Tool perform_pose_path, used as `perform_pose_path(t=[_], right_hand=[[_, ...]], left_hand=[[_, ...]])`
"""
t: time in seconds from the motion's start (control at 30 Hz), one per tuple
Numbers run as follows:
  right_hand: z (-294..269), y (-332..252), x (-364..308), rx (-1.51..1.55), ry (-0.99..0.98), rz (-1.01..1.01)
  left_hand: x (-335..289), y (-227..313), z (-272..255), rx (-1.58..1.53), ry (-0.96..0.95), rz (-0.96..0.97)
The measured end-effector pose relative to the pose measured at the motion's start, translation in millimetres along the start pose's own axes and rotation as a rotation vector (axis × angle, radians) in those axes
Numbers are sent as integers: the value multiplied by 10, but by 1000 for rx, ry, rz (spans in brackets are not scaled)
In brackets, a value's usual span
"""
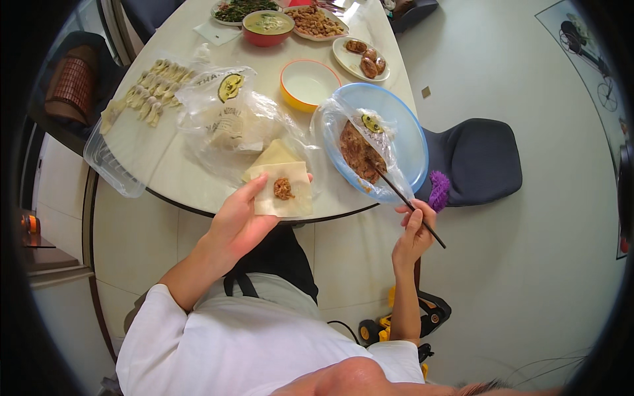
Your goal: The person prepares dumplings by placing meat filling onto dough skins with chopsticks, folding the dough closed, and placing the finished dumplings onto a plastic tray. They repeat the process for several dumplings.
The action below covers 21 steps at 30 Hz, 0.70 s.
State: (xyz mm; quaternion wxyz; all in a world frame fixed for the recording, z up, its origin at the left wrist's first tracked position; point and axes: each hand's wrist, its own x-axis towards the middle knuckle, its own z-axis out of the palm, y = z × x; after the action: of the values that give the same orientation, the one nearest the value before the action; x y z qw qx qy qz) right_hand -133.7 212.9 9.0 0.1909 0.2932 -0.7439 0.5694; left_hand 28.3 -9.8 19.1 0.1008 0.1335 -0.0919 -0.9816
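A square wonton wrapper rests on my left hand, with a small lump of minced meat at its middle. My thumb lies along its left edge and fingertips show at its right edge. In my right hand is a pair of dark chopsticks, their tips down at the brown minced filling. That filling lies in a clear plastic bag inside a blue oval basin. More wrappers lie just beyond my left hand, beside a crumpled plastic bag.
Rows of folded wontons sit at the table's left, near a clear plastic tray. Beyond are a yellow-rimmed bowl, a red soup bowl, and plates of food. A dark chair with a purple fuzzy item stands right.
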Motion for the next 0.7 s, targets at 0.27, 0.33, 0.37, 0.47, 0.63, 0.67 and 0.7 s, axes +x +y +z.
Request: perform_pose_path(t=[0.27,0.33,0.37,0.47,0.63,0.67,0.7], right_hand=[[-143,-263,-625,4,-272,435],[-11,-625,-472,-75,-489,168],[162,-751,-257,-172,-572,12],[759,-881,323,-318,-526,-510],[1667,-556,1111,-670,-767,-500],[1818,-415,1216,-730,-797,-494],[1970,-300,1284,-783,-833,-491]], left_hand=[[15,135,-70,-108,-18,17],[30,152,-114,-121,-24,12],[31,156,-154,-127,-21,16],[-1,192,-159,-128,-21,8],[-58,228,-69,-172,4,51],[-75,238,-60,-179,-1,77],[-104,260,-59,-178,-3,89]])
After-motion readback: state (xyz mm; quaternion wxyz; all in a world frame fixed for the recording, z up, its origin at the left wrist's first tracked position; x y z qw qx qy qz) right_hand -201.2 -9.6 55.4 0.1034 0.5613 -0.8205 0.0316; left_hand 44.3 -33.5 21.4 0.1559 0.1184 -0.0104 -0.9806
